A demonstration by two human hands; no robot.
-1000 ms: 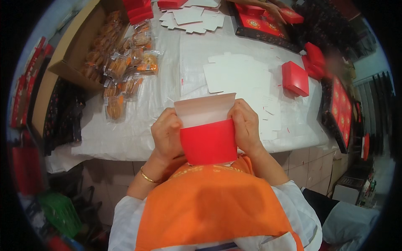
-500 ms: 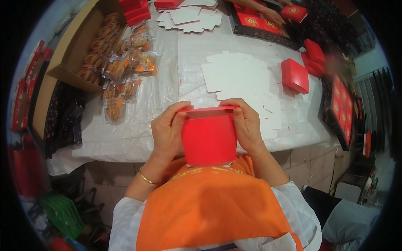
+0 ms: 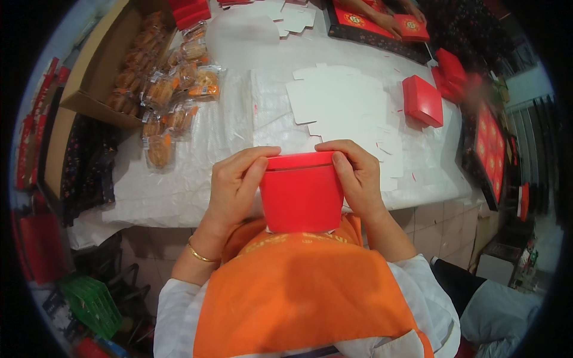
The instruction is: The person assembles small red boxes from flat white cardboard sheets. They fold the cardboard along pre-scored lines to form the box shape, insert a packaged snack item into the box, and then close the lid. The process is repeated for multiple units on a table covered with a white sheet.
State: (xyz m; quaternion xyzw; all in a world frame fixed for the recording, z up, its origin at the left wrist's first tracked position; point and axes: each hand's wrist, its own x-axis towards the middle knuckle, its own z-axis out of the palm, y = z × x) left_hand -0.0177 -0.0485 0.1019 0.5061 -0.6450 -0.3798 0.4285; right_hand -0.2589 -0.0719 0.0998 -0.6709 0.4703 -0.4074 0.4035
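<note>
Between my two hands is a red cardboard box (image 3: 301, 200), held upright against my orange apron (image 3: 298, 292) at the table's near edge. My left hand (image 3: 236, 179) grips its upper left corner, thumb on the near face and fingers over the top. My right hand (image 3: 357, 176) grips the upper right corner the same way. A thin dark gap runs below the box's top flap. Just beyond my hands lie flat white cardboard blanks (image 3: 340, 104). A finished-looking red box (image 3: 422, 100) stands to the right of them.
Wrapped pastries (image 3: 161, 89) lie at left beside a brown carton (image 3: 89, 77) holding more. At far right, another person's hands (image 3: 391, 24) touch a red box over a black tray (image 3: 370, 37). Another black tray of red boxes (image 3: 486, 158) is at right. White plastic sheeting (image 3: 173, 203) covers the table.
The top flap of the red box has come down, narrowing the dark opening. My hands have shifted slightly apart. The other person's hand has moved a red box onto the far tray.
</note>
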